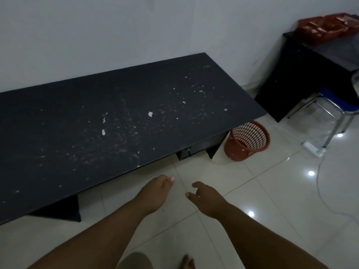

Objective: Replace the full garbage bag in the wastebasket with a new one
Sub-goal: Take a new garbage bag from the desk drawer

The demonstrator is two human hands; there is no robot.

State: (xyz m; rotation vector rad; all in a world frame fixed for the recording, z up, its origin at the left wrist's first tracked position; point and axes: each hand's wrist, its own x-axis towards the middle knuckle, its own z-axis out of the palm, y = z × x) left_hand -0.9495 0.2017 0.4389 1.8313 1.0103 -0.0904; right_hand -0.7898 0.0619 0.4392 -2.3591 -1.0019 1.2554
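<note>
Approach to the red plastic lattice wastebasket (246, 140).
It sits on the tiled floor (262, 191) by the long black desk (116, 117); left hand (155, 193) and right hand (207, 199) hang relaxed, empty. Step close, steady its rim.

Your left hand (155, 193) and right hand (206, 199) hang side by side over the pale tiled floor (252, 181), just off the front edge of the long black desk (116, 117), both with fingers loosely curled and holding nothing. The red mesh wastebasket (246, 140) sits on the floor at the desk's right end (it leans, its mouth tipped toward the right). Farther right stand a second black desk (303, 74) with a reddish heap (328, 29) on top, a blue-seated chair (338, 105) on metal legs, and a white power strip (313, 149) with its cable trailing across the tiles.
</note>
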